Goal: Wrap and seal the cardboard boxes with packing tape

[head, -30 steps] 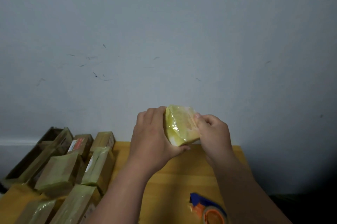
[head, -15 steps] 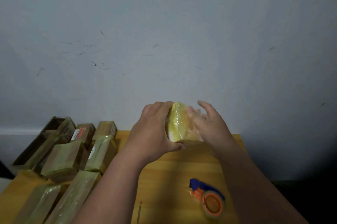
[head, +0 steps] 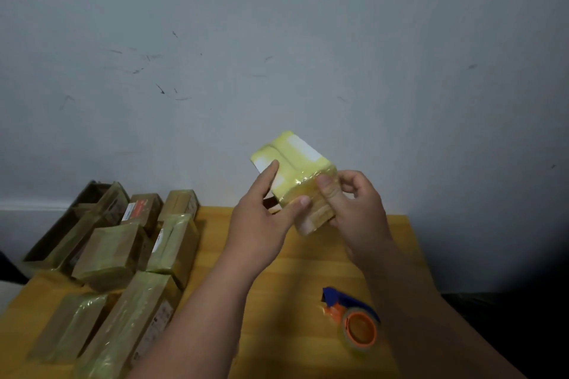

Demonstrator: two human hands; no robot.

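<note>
The box (head: 295, 175) has turned since half a second ago: then it showed a narrow edge between the hands, now a broad taped face with two white patches tilts toward the camera. It is held in the air over the far part of the desk (head: 308, 270), in front of the wall (head: 277, 39).

The left hand (head: 261, 224) has opened out. Its forefinger lies straight along the box's left side and its thumb presses the near edge, where earlier the fingers curled over the top. The right hand (head: 354, 209) grips the box's right end, thumb on the taped face and fingers (head: 351, 186) curled behind; before, those fingers were spread.

The tape dispenser (head: 354, 323), blue with an orange hub, lies on the near right of the desk as before, apart from both hands.

At the left, a pile of wrapped boxes (head: 123, 249) stays where it was. One far box carries a red and white label (head: 134, 210), and another a white strip with red marks; no writing on any of them can be read.
</note>
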